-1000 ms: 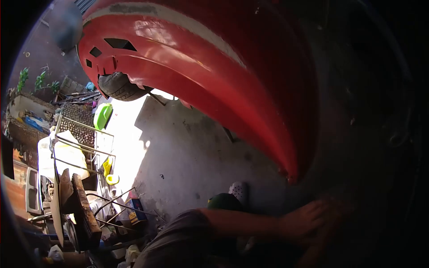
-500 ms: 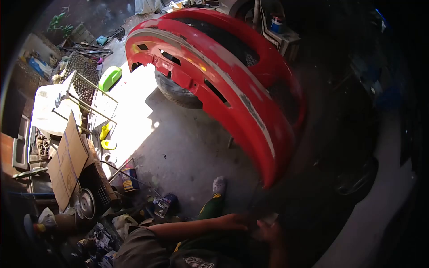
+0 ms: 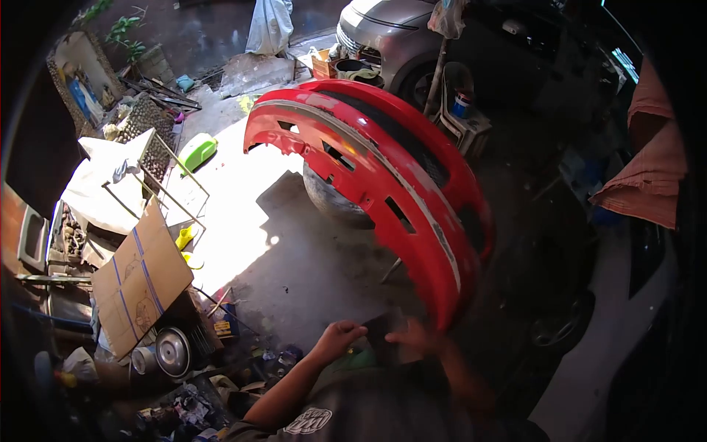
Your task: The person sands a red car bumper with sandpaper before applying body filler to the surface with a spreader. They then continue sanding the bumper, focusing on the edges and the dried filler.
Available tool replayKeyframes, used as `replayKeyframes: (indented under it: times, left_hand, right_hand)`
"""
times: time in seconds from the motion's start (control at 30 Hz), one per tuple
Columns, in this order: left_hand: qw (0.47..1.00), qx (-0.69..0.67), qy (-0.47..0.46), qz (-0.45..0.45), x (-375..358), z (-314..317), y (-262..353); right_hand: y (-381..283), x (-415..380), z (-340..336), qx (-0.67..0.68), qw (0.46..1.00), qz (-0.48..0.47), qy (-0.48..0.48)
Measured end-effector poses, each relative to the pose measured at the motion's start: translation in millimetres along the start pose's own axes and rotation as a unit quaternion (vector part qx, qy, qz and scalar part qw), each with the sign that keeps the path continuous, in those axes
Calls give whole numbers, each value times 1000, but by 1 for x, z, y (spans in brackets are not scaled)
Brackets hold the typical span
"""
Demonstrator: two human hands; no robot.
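Note:
A dark, thin sheet that looks like sandpaper (image 3: 381, 337) is stretched between my two hands, low in front of my body. My left hand (image 3: 342, 340) pinches its left edge, thumb and fingers pressed together. On the other side my right hand (image 3: 414, 337), partly in shadow and blurred, grips the right edge. Just beyond the hands is the near end of a red car bumper (image 3: 353, 136), close to my right hand. Grey and bare-looking streaks run along the bumper's curve. A tyre (image 3: 331, 197) lies beneath it.
A tilted cardboard sheet (image 3: 140, 280), metal pots (image 3: 174, 352) and clutter crowd the left. Farther back lies a green container (image 3: 197, 152). A grey car (image 3: 398, 37) stands at the back. Cloth (image 3: 648, 166) hangs at right, above a pale car body (image 3: 596, 361).
Both hands have come up and forward, and the dark sheet now spans the gap between them. The view has tilted upward, bringing the grey car and hanging cloth into sight.

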State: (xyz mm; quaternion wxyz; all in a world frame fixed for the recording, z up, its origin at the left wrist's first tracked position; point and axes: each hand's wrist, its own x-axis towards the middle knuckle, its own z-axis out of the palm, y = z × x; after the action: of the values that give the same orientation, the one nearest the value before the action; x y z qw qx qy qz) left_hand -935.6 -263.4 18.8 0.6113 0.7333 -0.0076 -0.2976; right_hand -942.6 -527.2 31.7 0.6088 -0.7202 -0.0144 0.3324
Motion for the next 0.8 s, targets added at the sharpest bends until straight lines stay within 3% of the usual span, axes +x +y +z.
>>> replayKeyframes:
  times: [0.03,0.13,0.17,0.23,0.27,0.33,0.4,0.47,0.53,0.57,0.67,0.8]
  left_hand:
    - [999,-11,45,15,-1,-13,3]
    - [959,-216,164,87,2,-38,9]
    - [965,-198,142,92,7,-56,-6]
    - [979,-122,164,-26,10,-71,-23]
    - [978,-81,173,-86,13,-75,-26]
    - [965,-43,247,75,27,-52,-46]
    - [957,8,252,145,43,-47,-50]
    - [971,72,193,123,56,-54,-44]
    - [998,15,47,-48,82,-78,-27]
    - [991,-14,-27,-132,99,-89,-14]
    - [971,218,53,83,148,-102,29]
    - [959,228,85,142,229,-136,110]
  right_hand:
    - [-2,13,3,-28,1000,6,-11]
    - [14,52,5,-102,995,-9,22]
    - [-12,51,5,-97,994,14,37]
    - [-59,50,2,-88,992,58,65]
    - [-50,57,-4,-52,995,55,70]
    - [-25,76,-21,22,996,46,78]
    - [-36,83,-35,10,990,-16,143]
    - [-53,90,-50,-70,966,-100,228]
    - [-91,106,-73,-211,897,-210,328]
    - [-120,105,-90,-202,927,-117,293]
    - [-108,161,-148,-148,928,-126,317]
    - [-152,220,-194,-174,917,-121,338]
